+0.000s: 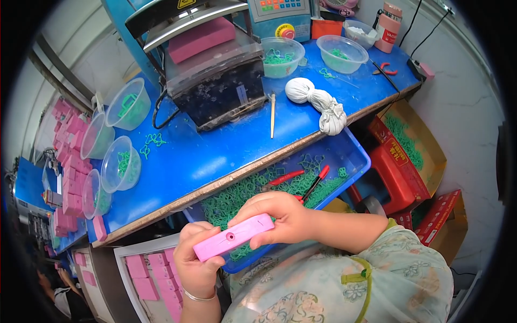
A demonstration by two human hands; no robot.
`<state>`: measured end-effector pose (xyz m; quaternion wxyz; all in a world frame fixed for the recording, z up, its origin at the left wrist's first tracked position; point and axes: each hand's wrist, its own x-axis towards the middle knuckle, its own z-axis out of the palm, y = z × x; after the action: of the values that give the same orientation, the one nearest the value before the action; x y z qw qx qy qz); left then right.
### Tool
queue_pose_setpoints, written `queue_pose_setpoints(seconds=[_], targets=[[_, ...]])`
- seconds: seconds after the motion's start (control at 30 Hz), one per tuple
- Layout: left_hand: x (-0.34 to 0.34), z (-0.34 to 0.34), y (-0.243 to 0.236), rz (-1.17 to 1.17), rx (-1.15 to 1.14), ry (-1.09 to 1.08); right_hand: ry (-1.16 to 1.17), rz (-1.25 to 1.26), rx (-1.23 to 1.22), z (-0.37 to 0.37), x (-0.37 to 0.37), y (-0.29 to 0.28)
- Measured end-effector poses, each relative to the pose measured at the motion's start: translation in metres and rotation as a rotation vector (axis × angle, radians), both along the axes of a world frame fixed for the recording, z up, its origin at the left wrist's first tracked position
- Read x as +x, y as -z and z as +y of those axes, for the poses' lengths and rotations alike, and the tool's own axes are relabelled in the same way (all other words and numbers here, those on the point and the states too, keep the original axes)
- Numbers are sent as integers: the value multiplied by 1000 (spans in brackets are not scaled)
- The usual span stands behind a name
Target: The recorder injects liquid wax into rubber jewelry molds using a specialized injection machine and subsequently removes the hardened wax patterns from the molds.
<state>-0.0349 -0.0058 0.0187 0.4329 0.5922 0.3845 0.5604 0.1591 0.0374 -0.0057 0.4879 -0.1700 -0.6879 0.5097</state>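
A pink rectangular block (226, 241) with a small round hole in its face is held between my two hands. My left hand (196, 253) grips its left end and my right hand (274, 218) grips its right end, fingers over the top. Beneath them a blue tray (354, 171) holds many small green looped pieces, with red-handled pliers (286, 178) and another red-and-black tool (321, 176) lying on them.
Blue worktable (210, 156) with a black-and-blue machine (215, 97), clear bowls (123, 164), a white cloth bundle (331, 116) and a wooden stick (273, 116). Pink blocks (72, 177) are stacked left; boxes (439, 215) stand at right; another person (64, 296) works lower left.
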Motion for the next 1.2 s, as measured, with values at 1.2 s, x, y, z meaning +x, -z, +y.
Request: queue_pose_setpoints(seconds=[1.2], targets=[[-14,15,-6,-457,-290,307,147,250,-788,105,10,-106]])
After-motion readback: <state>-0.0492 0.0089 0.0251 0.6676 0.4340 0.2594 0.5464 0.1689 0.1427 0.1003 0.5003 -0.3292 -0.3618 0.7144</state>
